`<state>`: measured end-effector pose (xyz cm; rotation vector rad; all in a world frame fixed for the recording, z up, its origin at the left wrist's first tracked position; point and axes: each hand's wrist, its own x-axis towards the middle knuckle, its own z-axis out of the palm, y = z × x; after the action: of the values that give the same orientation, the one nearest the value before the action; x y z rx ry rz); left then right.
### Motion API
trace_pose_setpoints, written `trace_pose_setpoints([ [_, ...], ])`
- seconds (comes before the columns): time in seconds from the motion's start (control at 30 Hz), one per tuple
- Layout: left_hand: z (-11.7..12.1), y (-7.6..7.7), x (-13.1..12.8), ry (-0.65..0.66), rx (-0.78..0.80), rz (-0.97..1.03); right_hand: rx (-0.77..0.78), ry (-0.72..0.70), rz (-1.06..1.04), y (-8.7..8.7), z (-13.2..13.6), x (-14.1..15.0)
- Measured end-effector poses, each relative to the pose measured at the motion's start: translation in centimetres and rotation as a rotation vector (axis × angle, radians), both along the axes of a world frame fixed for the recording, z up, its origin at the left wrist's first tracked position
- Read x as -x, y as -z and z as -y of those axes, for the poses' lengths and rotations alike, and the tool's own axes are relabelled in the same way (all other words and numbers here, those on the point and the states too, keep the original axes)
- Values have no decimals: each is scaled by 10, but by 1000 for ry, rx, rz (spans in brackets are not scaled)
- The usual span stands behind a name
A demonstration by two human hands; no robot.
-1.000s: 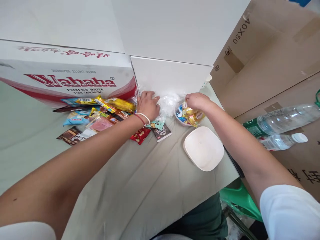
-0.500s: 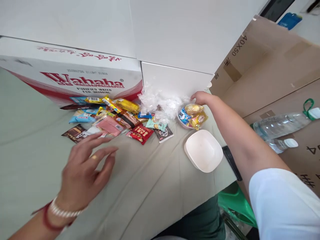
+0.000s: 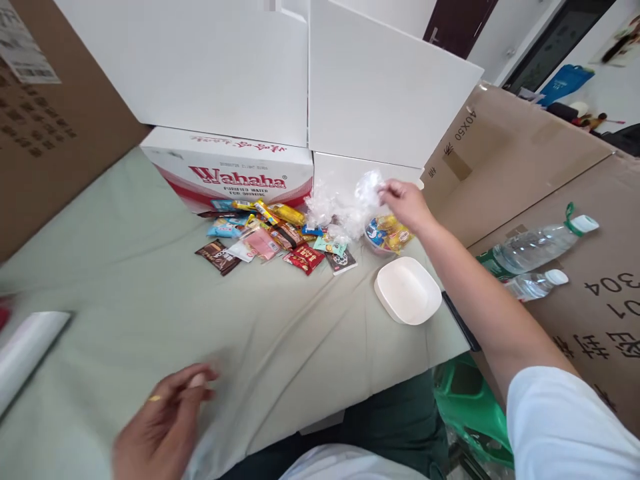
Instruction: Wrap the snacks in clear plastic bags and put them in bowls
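Observation:
My right hand point(image 3: 406, 202) pinches a crumpled clear plastic bag point(image 3: 370, 189) and holds it up by the white panel. Beneath that hand stands a round tub point(image 3: 381, 233) filled with snacks in yellow and blue wrappers. More crumpled clear plastic point(image 3: 337, 212) lies heaped to its left. Low on the left, over the table's near side, my left hand point(image 3: 163, 427) is blurred, its fingers drawn together against the thumb. Whether anything is in them cannot be made out. An open white plastic bowl point(image 3: 409, 291) sits in front of the tub.
Wrapped snacks, among them a red packet point(image 3: 304, 259) and a brown packet point(image 3: 219, 256), lie before the Wahaha carton point(image 3: 240, 175). Cardboard point(image 3: 520, 180) stands on the right, behind two plastic bottles point(image 3: 543, 247). A green stool point(image 3: 467, 400) is below the table point(image 3: 300, 333).
My right hand has lifted a clear plastic bag from the heap. My left hand left the heap, came back toward me, and its fingers closed together. The view has tilted up and widened.

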<state>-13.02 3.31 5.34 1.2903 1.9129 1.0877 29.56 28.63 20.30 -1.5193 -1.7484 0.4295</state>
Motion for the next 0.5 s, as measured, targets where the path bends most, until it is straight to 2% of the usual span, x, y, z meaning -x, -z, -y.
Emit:
trace_pose_setpoints([
  [0.03, -3, -8, -19, 68, 67, 175, 17, -105, -25, 5, 26, 20],
  [0.1, -13, -20, -53, 122, 123, 571, 93, -304, -61, 21, 82, 62],
  [0.17, -27, -23, -79, 153, 141, 1017, 251, -445, -223, 46, 137, 98],
  [0.2, -33, -21, -87, 194, 185, 1182, 343, -472, -334, 59, 161, 111],
  [0.27, -41, -14, -98, 315, 317, 1393, 512, -433, -534, 87, 198, 129],
  [0.33, -42, -6, -102, 402, 428, 1400, 612, -337, -620, 110, 220, 132],
  [0.4, -37, -2, -101, 431, 461, 1246, 643, -257, -579, 122, 228, 123],
  [0.5, -27, 1, -88, 360, 350, 934, 517, -152, -292, 118, 218, 95],
])
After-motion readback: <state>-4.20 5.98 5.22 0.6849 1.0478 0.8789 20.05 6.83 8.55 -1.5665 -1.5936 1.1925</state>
